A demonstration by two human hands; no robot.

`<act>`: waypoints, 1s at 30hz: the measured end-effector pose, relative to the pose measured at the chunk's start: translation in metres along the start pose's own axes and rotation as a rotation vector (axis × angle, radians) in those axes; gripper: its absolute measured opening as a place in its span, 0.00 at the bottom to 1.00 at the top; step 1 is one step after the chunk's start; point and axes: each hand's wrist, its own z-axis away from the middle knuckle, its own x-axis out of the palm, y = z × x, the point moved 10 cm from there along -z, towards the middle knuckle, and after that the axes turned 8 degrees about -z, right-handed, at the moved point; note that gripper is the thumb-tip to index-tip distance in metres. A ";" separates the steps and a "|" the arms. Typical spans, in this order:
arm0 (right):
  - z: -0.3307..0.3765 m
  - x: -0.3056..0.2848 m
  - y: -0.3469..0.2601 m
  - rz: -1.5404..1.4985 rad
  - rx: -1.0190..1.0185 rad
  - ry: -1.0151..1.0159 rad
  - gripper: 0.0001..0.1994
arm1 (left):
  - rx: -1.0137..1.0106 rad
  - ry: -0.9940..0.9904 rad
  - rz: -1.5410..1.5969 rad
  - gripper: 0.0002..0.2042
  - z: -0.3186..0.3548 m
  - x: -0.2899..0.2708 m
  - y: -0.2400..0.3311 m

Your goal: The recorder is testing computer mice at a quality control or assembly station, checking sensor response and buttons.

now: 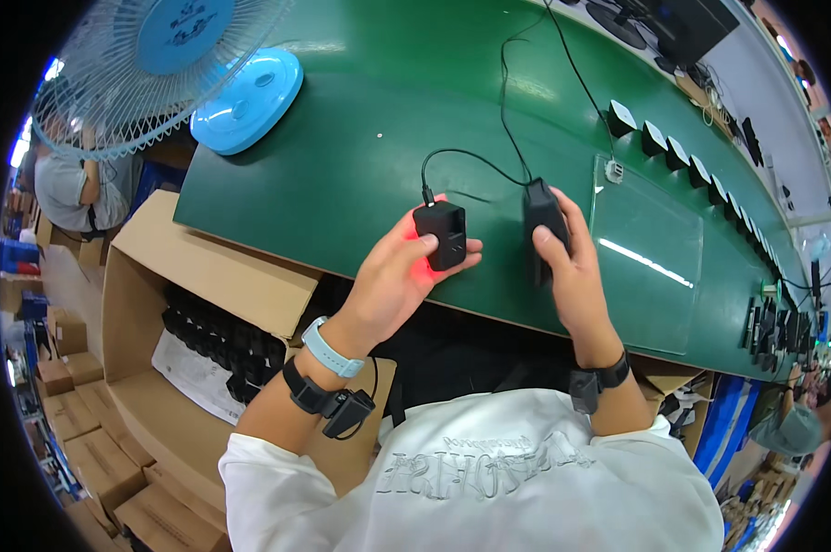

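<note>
My left hand (388,281) grips a small black box-shaped charger (441,230), its thumb on the near face and fingers behind. A thin black cable (466,153) is plugged into the charger's top and arcs right toward the other device. Red light glows on my left palm and fingers around the charger. My right hand (576,271) is wrapped around a longer black block-like device (541,230), held upright on edge; its exact kind I cannot make out. Another cable (504,83) runs from its top toward the far side. Both hands are above the front edge of the green table (360,184).
A blue fan (240,101) stands at the far left. Below it, an open cardboard box (149,396) holds several black parts. On the right lie a clear sheet (654,276), a small white USB socket block (614,171) and a row of black-and-white units (654,138). Another person sits far left.
</note>
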 end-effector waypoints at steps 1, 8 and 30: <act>0.003 0.008 0.016 -0.460 0.173 0.029 0.27 | -0.009 -0.016 0.000 0.24 0.001 0.004 -0.003; 0.001 0.064 0.003 -0.799 0.200 -0.074 0.31 | 0.103 0.138 -0.365 0.30 0.009 -0.008 0.007; 0.011 0.020 -0.017 -0.290 -0.056 -0.069 0.35 | -0.013 0.080 -0.035 0.26 0.002 -0.012 -0.002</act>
